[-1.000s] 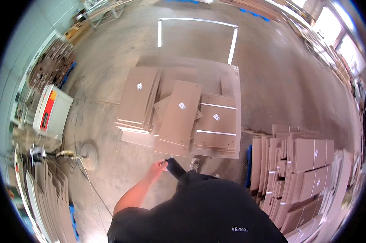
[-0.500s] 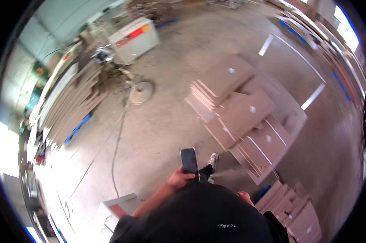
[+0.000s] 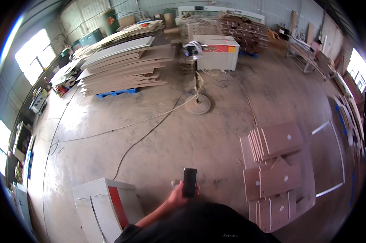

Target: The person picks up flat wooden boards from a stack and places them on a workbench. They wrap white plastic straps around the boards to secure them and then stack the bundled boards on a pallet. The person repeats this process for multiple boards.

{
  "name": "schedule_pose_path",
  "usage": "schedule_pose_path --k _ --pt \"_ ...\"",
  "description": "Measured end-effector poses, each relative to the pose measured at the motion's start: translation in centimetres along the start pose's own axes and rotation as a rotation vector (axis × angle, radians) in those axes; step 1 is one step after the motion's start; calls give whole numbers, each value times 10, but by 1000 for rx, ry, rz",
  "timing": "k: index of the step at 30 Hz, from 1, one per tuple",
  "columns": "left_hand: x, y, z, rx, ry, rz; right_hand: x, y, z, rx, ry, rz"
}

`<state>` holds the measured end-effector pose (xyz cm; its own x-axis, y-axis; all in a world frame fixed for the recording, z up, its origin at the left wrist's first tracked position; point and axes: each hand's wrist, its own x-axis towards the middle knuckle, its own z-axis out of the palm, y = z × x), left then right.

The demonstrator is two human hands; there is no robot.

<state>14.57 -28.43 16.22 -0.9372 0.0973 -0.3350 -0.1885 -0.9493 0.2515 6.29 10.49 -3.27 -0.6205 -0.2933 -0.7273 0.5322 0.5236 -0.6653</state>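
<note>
Since half a second ago the view has swung round: the brown panel stacks now lie at the right and the white machine stands far ahead. One dark phone is held upright in front of the person's chest, one hand, the left hand, clamped around its lower end. The right hand is out of sight. One white cabinet lies at lower left; one big board pile rests on a blue pallet.
</note>
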Motion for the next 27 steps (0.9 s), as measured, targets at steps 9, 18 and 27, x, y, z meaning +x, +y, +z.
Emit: schedule_pose_path --k 9,18,27 --pt "10 224 -47 101 126 85 155 -155 94 -362 175 68" --pt "131 425 -37 100 71 380 283 -376 148 -505 -109 -77" --pt "255 637 -16 -164 88 691 544 -573 177 -497 -295 -60"
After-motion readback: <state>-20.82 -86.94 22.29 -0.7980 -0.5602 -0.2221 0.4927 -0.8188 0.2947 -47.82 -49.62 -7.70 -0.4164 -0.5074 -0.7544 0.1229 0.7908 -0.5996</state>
